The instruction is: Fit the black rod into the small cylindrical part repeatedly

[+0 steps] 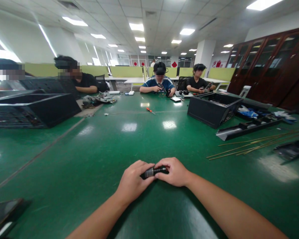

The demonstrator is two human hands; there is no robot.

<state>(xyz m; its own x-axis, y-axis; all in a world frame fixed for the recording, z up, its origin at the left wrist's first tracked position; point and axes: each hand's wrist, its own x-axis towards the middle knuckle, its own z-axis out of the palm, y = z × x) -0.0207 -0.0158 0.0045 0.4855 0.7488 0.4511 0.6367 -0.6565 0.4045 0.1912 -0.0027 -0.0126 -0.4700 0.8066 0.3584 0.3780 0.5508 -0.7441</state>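
Observation:
Close in front of me, what looks like a small black flashlight point(156, 170) lies sideways between my two hands, just above or on the green table point(109, 146); I cannot tell which. It is a dark cylinder with a grey band and a ringed, narrower middle. My left hand point(132, 181) grips the left end, thumb below and fingers above. Around the right end my right hand point(175, 172) is closed, its fingertips near those of the left. Both ends are partly covered by my fingers.
Black computer cases stand at the left point(57, 113) and the right point(209, 111). An orange screwdriver point(149, 110) lies farther off. Thin rods point(249, 144) and a metal channel point(246, 129) are at the right. A dark flat device point(5, 212) sits lower left. Several people work across the table.

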